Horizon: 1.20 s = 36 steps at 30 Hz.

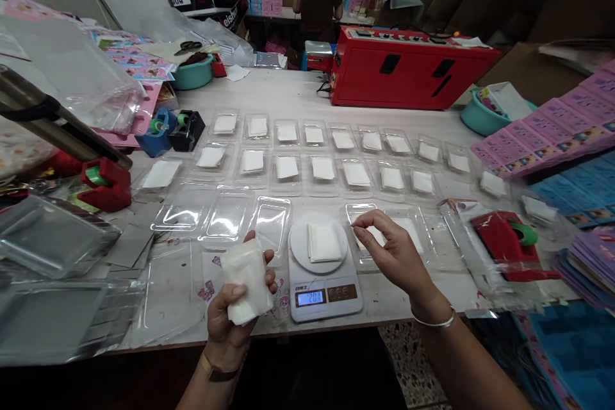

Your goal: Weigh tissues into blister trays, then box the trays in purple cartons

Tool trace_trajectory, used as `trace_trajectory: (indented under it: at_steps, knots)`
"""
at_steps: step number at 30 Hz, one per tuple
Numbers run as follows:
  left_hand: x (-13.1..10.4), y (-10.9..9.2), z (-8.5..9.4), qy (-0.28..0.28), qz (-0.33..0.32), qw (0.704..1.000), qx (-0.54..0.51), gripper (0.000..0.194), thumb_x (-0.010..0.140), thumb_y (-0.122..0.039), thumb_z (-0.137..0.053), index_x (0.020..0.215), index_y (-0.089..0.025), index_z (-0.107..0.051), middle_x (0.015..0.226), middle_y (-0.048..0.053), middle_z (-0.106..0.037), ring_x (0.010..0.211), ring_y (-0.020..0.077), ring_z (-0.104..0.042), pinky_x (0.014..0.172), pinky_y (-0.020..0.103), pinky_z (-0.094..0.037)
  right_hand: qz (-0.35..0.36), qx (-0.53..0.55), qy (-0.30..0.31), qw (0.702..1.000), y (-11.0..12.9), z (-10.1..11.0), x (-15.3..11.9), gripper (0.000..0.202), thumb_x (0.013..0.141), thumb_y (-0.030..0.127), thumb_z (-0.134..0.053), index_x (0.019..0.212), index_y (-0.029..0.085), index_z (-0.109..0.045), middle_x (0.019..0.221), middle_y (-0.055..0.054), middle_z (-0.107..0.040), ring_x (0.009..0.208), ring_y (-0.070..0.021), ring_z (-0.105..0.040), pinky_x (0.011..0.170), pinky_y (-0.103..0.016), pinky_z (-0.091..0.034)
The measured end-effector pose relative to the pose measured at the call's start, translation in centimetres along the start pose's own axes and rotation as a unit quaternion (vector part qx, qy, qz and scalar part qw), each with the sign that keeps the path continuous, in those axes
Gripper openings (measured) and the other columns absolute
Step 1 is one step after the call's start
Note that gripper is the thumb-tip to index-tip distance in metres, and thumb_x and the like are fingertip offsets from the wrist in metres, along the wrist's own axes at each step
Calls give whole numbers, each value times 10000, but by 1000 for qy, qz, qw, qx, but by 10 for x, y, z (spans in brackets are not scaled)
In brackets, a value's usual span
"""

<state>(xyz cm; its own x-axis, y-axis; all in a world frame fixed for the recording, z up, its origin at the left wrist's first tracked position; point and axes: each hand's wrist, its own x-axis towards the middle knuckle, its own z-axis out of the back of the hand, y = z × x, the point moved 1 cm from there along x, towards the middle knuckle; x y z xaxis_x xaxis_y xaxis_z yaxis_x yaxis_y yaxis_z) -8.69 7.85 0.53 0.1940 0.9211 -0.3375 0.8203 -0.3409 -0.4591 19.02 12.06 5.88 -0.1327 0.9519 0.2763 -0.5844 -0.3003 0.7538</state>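
The left hand point(225, 315) grips a thick stack of white sheets point(248, 278), thumb across the front and fingers wrapped round behind. The right hand point(396, 256) is raised just right of the scale point(327, 312), thumb and forefinger drawn close together; whether anything thin is pinched between them I cannot tell.

From the head view, a small pile of white sheets point(325, 242) lies on the round pan of the scale, apart from both hands, and the lit display appears to read 20.1. Beyond it, two long rows of loaded trays point(358, 189) run across the counter point(298, 93), each with its own white pile, some a little askew. Nearer, just right of the scale, the tray point(362, 206) under the right hand also shows white sheets, as does the one beside it.

Left of the scale, three bare trays point(225, 214) show only clear plastic.

Judging by this layout, most of the set-out trays have their portion, and the pile on the pan is being weighed but has not reached a tray. The bare trays appear left to fill, and the left hand's stack seems enough for at least another portion. How many more trays the work covers is not shown.
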Motion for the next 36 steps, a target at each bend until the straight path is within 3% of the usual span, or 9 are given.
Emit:
trace_trajectory:
  at_steps: [6,12,15,18,26,31,33,36]
  knots:
    - [-7,11,4,20,49,999,-7,1035,594,-153,-719,1528,-298,-295,1218,127,-699,724,154,-610,689,291,-542,-15,-100,48,994,-26,-4,-14,112,986,273,-510,951,218,-601,916,-52,-653,846,-205,-617,757,-353,-500]
    - [5,43,-9,46,126,991,-12,1080,590,-203,-712,1553,-290,-231,1380,149,-611,717,136,-612,663,262,-520,48,-209,130,968,-30,-31,18,265,928,236,-619,1188,194,-581,1088,-94,-647,1016,-251,-590,838,-387,-495]
    - [14,61,-12,49,157,986,4,1060,584,-215,-718,1544,-285,-273,1388,136,-607,809,191,-658,687,285,-535,49,-283,200,937,-30,-46,39,209,880,286,-703,1043,179,-627,1032,-83,-639,967,-241,-577,817,-365,-455]
    - [22,73,-13,37,155,987,10,1023,593,-223,-718,1531,-279,-315,1391,135,-610,893,248,-684,768,346,-554,26,-325,233,916,-32,-58,52,204,862,341,-725,919,173,-627,984,-86,-641,940,-247,-573,801,-365,-412]
    - [27,78,-7,4,151,989,8,974,587,-219,-762,1492,-254,-404,1344,135,-653,956,283,-700,852,374,-549,-18,-324,285,902,-22,-62,62,197,846,342,-722,841,168,-631,954,-112,-690,934,-275,-620,769,-355,-397]
    - [27,79,-4,-20,149,988,20,982,561,-231,-800,1474,-231,-438,1185,116,-738,945,284,-704,806,334,-556,-45,-280,341,896,-23,-56,66,271,805,323,-733,1023,199,-630,876,-50,-737,738,-210,-652,596,-278,-362]
    - [27,79,-6,-19,146,989,20,976,564,-234,-796,1473,-240,-440,1216,116,-725,945,278,-702,807,331,-557,-51,-261,357,895,-24,-55,69,284,801,284,-721,1059,204,-632,902,-52,-745,734,-201,-654,569,-264,-350]
    - [28,79,-7,-7,143,989,17,944,590,-226,-765,1475,-259,-438,1315,122,-672,964,272,-692,832,342,-554,-50,-227,380,895,-24,-56,74,136,796,195,-692,929,206,-668,854,-39,-734,725,-187,-637,559,-257,-327]
